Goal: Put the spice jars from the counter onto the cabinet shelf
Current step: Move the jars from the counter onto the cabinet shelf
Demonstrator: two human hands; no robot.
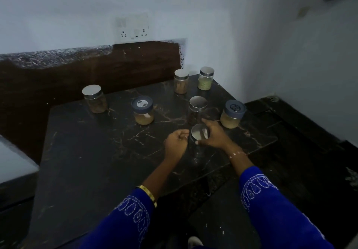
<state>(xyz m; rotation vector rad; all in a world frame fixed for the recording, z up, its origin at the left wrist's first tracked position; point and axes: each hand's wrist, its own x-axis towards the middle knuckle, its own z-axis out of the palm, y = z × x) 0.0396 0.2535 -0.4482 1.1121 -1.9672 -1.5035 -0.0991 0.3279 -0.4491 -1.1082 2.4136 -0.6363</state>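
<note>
Several spice jars stand on the dark marble counter [93,152]. A steel-lidded jar with dark contents [197,134] sits near the front, and my right hand [214,134] is wrapped around its right side and lid. My left hand [176,142] is curled just left of that jar, close to it; contact is unclear. Behind it stands another steel-lidded dark jar [197,107]. Two blue-lidded jars of tan powder sit at the middle [143,111] and at the right [232,114]. Further back are a brown-spice jar [181,81], a green-spice jar [206,78] and a jar at the left [95,98].
A dark backsplash [96,70] runs behind the counter, with a white socket panel [132,29] on the wall above. The counter's right edge drops to a dark floor [290,128]. No cabinet shelf is in view.
</note>
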